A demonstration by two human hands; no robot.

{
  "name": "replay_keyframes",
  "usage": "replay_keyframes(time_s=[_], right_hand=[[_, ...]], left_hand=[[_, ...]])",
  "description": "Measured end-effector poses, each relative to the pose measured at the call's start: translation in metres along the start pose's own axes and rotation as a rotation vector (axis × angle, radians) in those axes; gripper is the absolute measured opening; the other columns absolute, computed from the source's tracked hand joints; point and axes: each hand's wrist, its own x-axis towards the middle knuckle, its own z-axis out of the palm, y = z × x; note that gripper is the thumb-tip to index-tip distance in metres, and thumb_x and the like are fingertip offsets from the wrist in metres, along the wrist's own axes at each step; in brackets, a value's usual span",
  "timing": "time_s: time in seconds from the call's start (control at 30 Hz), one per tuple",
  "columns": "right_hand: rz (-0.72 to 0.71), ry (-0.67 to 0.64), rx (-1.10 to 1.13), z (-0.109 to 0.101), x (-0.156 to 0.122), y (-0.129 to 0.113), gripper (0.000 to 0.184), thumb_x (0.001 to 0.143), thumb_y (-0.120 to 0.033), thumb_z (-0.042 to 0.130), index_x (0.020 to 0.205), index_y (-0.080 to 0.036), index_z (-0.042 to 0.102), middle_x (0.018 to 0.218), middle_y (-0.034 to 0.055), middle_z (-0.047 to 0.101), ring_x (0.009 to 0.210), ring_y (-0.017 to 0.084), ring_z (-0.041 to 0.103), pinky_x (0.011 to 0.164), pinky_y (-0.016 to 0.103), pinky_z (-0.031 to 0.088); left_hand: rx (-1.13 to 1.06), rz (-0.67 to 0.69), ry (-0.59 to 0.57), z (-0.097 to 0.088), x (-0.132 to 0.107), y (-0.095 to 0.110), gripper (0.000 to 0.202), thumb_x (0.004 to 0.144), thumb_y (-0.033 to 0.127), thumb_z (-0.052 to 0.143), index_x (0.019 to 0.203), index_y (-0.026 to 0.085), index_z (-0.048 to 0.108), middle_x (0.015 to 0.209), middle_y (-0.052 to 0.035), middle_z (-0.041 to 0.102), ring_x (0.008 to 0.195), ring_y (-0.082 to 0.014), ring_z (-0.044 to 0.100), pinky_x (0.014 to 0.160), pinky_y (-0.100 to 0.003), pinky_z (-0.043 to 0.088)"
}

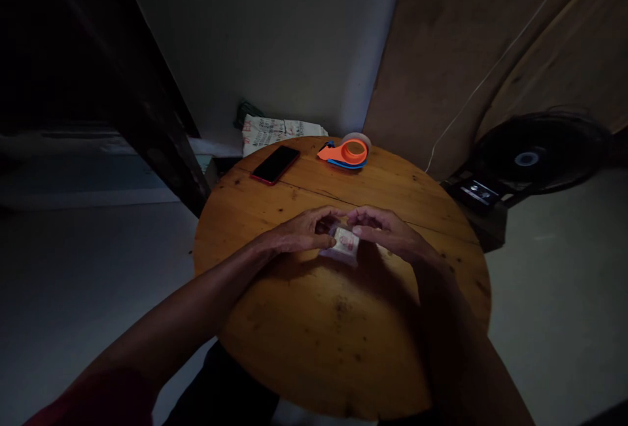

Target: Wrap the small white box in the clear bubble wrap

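A small white pack [346,241] with a reddish print lies near the middle of the round wooden table [343,341]. Clear, shiny plastic shows around its lower edge. My left hand [309,230] curves round the left side, its thumb against the pack's edge. From the other side my right hand [387,233] grips it, thumb at the upper right corner. The fingers of both hands curl behind the pack, so their tips are partly hidden.
Toward the table's far edge are a dark phone [275,165] with a red rim and an orange and blue tape dispenser [338,152]. A printed white sack [279,130] sits behind the table. At the right stands a black fan [527,158].
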Motion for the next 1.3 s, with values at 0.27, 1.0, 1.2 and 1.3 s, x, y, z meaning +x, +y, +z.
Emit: replay_keyframes(time_s=[0.27,1.0,1.2,1.3], right_hand=[[0.024,0.041,0.008,0.0,0.005,0.013,0.029,0.076,-0.038,0.063,0.098,-0.019,0.064,0.09,0.0022,0.064,0.08,0.016,0.056,0.073,0.029,0.045],[-0.055,0.417,0.087,0.009,0.015,0.019,0.027,0.079,-0.043,0.057,0.078,-0.018,0.065,0.073,0.0013,0.061,0.067,0.013,0.051,0.062,0.026,0.041],[-0.071,0.509,0.186,0.008,0.016,0.019,0.025,0.078,-0.042,0.059,0.077,-0.018,0.064,0.074,0.0021,0.06,0.065,0.013,0.051,0.06,0.026,0.042],[-0.067,0.528,0.227,0.007,0.017,0.021,0.027,0.078,-0.045,0.059,0.078,-0.018,0.064,0.076,0.0024,0.06,0.065,0.013,0.051,0.059,0.026,0.042]], left_hand=[[-0.006,-0.043,0.034,0.0,0.001,-0.003,0.062,0.072,0.018,0.066,0.13,0.019,0.044,0.107,-0.0054,0.057,0.09,-0.0156,0.056,0.078,-0.031,0.045],[-0.008,-0.043,0.031,0.004,0.001,-0.008,0.102,0.068,0.019,0.072,0.15,0.023,0.012,0.126,-0.0127,0.052,0.106,-0.0224,0.056,0.093,-0.041,0.044],[-0.077,0.017,-0.021,0.008,0.0,-0.002,0.1,0.065,0.023,0.077,0.147,0.023,0.022,0.142,-0.0149,0.042,0.128,-0.0283,0.044,0.104,-0.045,0.037],[-0.101,0.056,-0.052,0.01,0.0,0.004,0.095,0.065,0.025,0.078,0.145,0.023,0.026,0.144,-0.0139,0.041,0.13,-0.0278,0.043,0.105,-0.044,0.037]])
